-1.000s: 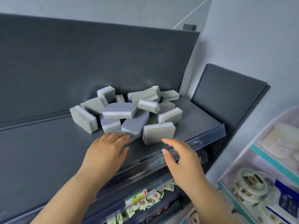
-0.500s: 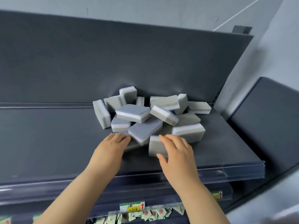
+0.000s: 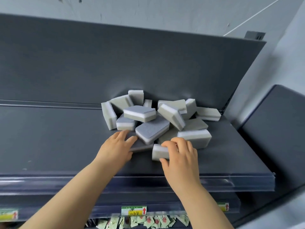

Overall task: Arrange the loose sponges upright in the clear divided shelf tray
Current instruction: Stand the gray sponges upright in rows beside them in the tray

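None of the sponges (image 3: 155,116) stands upright yet. All lie in a jumbled pile at the back of the dark shelf (image 3: 49,142), so nearly the whole job remains. At the pile's near edge the right hand (image 3: 181,159) curls fingers and thumb round one white-and-grey sponge (image 3: 159,152). Left of that, the left hand (image 3: 115,149) rests straight fingers on a flat dark sponge (image 3: 142,146). No dividers can be made out; only a clear front lip (image 3: 247,180) shows, nearer than the pile.

Sponges (image 3: 151,128) are showing grey, white and blue-grey layers; the shelf (image 3: 49,146) is looking dark slate; the six-o'clock label (image 3: 134,211) is showing green, yellow and a red arrow.
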A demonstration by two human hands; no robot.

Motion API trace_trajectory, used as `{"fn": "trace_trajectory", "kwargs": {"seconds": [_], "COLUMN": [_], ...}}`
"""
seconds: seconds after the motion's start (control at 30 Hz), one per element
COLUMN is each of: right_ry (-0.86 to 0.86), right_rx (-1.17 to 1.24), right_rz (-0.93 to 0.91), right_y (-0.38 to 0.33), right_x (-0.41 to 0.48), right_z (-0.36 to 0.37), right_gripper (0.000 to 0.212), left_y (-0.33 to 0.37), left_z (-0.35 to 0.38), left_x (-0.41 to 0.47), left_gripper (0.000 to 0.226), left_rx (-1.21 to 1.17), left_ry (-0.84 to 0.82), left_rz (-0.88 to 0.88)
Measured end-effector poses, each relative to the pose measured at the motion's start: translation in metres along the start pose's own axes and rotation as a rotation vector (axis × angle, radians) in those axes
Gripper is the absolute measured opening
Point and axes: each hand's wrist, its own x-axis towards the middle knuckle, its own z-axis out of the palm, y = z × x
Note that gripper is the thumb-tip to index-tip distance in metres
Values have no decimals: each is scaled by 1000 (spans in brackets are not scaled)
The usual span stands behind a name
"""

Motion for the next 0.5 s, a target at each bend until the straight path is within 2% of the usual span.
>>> {"fn": "trace_trajectory", "kwargs": {"seconds": [0.17, 0.3, 0.37, 0.5], "right_ry": [28, 58, 70, 38], "right_rx": [60, 221, 313, 348], "right_rz": [-22, 102, 161, 163], "right_y": [8, 13, 14, 13], "right_x": [-6, -10, -10, -12], "right_z": [-7, -15, -20, -21], "right_gripper": [49, 48, 49, 56], "left_y": [-3, -3, -1, 3], "left_z": [-11, -23, -30, -34], "left_x": [-9, -21, -25, -31], "left_gripper": [59, 43, 45, 38], "left_rx": [-35, -184, -206, -221], "left_ry": [-24, 73, 106, 91], "left_rz": [-10, -125, -166, -188]}}
